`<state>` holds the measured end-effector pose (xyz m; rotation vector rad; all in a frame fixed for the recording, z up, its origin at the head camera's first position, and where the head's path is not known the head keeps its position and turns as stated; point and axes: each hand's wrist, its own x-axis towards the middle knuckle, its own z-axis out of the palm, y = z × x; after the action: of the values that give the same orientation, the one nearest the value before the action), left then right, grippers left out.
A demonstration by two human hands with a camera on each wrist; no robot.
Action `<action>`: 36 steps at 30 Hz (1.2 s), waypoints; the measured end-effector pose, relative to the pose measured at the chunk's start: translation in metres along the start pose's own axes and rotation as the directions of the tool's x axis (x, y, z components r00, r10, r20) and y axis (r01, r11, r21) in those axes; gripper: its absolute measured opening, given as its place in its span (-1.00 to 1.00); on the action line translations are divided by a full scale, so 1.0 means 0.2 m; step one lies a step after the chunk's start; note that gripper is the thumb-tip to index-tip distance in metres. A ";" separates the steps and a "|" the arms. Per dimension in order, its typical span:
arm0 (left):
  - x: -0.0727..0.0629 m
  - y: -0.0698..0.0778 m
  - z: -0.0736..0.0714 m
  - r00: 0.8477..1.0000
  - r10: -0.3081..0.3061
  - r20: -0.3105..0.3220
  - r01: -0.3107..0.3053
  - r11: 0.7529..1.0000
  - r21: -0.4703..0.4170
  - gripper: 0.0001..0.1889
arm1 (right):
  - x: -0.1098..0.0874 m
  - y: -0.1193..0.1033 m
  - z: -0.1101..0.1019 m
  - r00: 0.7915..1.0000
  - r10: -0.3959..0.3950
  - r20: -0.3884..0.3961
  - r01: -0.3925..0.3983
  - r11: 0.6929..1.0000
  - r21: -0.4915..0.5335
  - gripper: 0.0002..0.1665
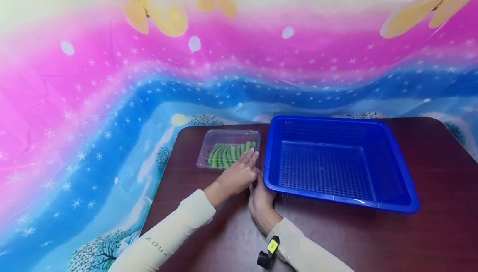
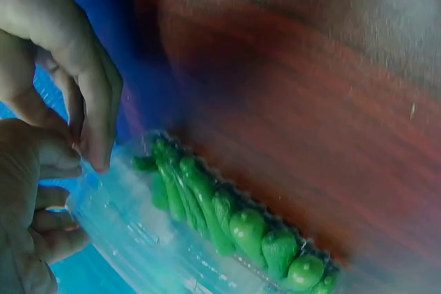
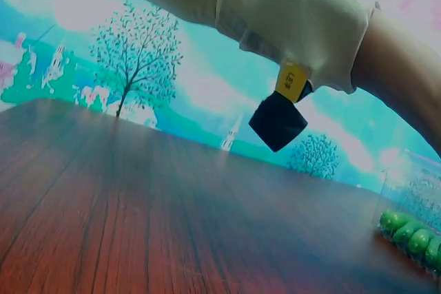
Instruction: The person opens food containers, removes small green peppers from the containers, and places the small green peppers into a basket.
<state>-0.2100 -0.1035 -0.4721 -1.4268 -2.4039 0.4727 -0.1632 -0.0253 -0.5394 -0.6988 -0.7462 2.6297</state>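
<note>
A clear plastic box holds a row of slim, curved green pods; in the left wrist view the green pods look smooth and glossy. My left hand reaches over the box's near right corner, fingers bent at its edge. Just below it, my right hand meets the same corner, between the box and the blue basket. In the left wrist view, fingertips of both hands pinch the clear edge close together. The right wrist view shows part of the pods, but not my right hand.
A blue plastic basket with a slotted base stands right of the box, near my right hand. Both rest on a dark red-brown table. Behind hangs a colourful printed cloth. A small black camera hangs under the left sleeve.
</note>
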 end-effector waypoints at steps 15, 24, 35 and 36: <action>0.00 0.06 0.06 0.997 -0.008 -0.083 0.019 0.991 0.135 -0.82 | 0.02 0.00 0.01 0.994 -0.097 -0.049 0.101 0.990 0.102 -0.52; -0.02 0.06 0.14 0.959 0.038 -0.282 0.027 0.975 0.222 -0.83 | 0.02 -0.01 0.02 0.993 -0.088 -0.081 0.095 0.992 0.088 -0.55; -0.01 0.04 0.15 0.949 0.018 -0.316 0.051 0.977 0.208 -0.80 | 0.04 -0.03 0.04 0.994 -0.044 -0.098 0.049 0.998 0.048 -0.55; -0.01 0.04 0.14 0.947 0.008 -0.322 0.056 0.981 0.188 -0.85 | 0.04 -0.03 0.04 0.994 -0.039 -0.101 0.045 0.998 0.052 -0.54</action>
<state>-0.2152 -0.1048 -0.5017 -1.2773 -2.0540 0.4195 -0.1737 -0.0202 -0.5336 -0.7843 -0.6518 2.5460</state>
